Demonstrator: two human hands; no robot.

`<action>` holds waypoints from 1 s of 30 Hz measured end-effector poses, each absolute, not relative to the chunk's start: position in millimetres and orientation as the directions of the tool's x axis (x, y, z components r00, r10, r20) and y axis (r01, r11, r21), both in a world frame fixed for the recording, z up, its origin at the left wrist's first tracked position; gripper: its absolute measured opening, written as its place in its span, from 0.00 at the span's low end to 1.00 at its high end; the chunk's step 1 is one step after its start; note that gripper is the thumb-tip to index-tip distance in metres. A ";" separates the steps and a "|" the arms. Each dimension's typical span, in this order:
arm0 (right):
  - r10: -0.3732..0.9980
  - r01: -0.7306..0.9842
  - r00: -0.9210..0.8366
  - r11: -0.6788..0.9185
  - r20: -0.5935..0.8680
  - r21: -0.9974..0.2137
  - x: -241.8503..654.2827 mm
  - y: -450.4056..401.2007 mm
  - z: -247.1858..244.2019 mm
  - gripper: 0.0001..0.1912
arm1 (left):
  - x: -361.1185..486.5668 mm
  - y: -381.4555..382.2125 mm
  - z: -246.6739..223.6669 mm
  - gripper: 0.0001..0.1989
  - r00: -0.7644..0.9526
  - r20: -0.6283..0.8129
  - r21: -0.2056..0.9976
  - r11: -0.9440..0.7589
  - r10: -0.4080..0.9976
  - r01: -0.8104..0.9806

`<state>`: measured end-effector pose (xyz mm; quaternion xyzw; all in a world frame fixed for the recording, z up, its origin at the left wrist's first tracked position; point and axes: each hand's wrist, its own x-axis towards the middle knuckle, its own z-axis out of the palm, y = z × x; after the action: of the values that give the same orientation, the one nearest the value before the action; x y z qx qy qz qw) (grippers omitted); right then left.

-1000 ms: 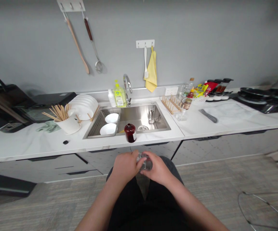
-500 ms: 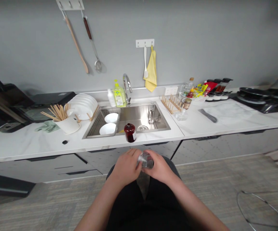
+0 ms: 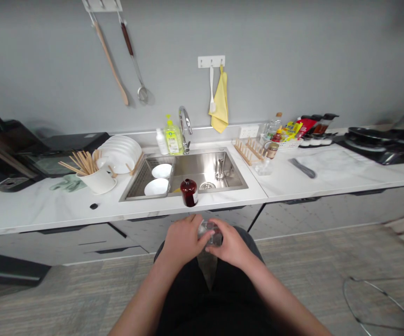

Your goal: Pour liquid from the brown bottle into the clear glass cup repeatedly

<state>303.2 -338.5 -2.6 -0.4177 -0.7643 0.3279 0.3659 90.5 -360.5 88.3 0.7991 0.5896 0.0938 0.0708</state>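
In front of my body, below the counter edge, I hold a small clear container (image 3: 216, 239) between both hands. My left hand (image 3: 185, 239) grips its left side, with the thumb laid across the near face. Around the right side curl the fingers and thumb of my right hand (image 3: 230, 243). Fingers cover much of the container, and its contents cannot be made out. Just beyond my hands a dark red-brown bottle (image 3: 189, 193) stands upright at the counter's front edge, no cap on its neck. A small black cap-like piece (image 3: 94, 206) lies on the counter to the left.
Behind the bottle is a steel sink (image 3: 238, 179) with white bowls (image 3: 157, 187) in a basket and a faucet (image 3: 185, 126). Left stand a chopstick holder (image 3: 100, 182) and plates (image 3: 119, 151). To the right are a wooden rack (image 3: 249, 151) and a grey strip-like item (image 3: 302, 168).
My left thumb has shifted right across the container's near face, and my right thumb has lowered. The container stays between both hands; the bottle has not moved.
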 end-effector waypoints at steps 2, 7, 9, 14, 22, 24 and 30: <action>0.877 0.400 -0.383 0.441 0.291 -0.803 303.4 -338.3 -2.0 0.41 | 89.0 -361.8 86.5 0.15 0.374 0.116 0.303 -0.392 0.920 0.869; 0.885 0.419 -0.381 0.424 0.268 -0.803 304.7 -337.3 -4.3 0.44 | 86.1 -361.8 80.0 0.14 0.313 0.012 0.293 -0.303 0.950 0.907; 0.884 0.408 -0.384 0.422 0.267 -0.809 304.8 -337.2 -5.3 0.44 | 85.4 -362.1 80.5 0.16 0.290 0.029 0.291 -0.286 0.957 0.913; 0.880 0.403 -0.381 0.435 0.285 -0.805 305.0 -336.9 -5.2 0.42 | 85.1 -363.2 84.4 0.12 0.406 0.135 0.375 -0.426 0.904 0.823; 0.903 0.409 -0.361 0.377 0.232 -0.831 308.9 -335.6 -2.1 0.46 | 75.6 -360.2 78.8 0.13 0.180 0.138 0.410 -0.222 0.974 0.885; 0.907 0.407 -0.354 0.368 0.227 -0.836 310.6 -334.5 -1.3 0.46 | 66.9 -361.4 80.1 0.15 0.133 0.176 0.504 -0.205 0.975 0.839; 0.896 0.360 -0.360 0.390 0.259 -0.847 311.4 -331.6 -4.8 0.46 | 39.6 -363.9 83.5 0.15 0.033 0.243 0.773 -0.214 0.970 0.598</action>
<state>311.4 -331.6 -4.8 -0.4221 -0.7439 0.3561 0.3763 39.6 -363.9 83.5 0.6768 0.5788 0.3856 0.2411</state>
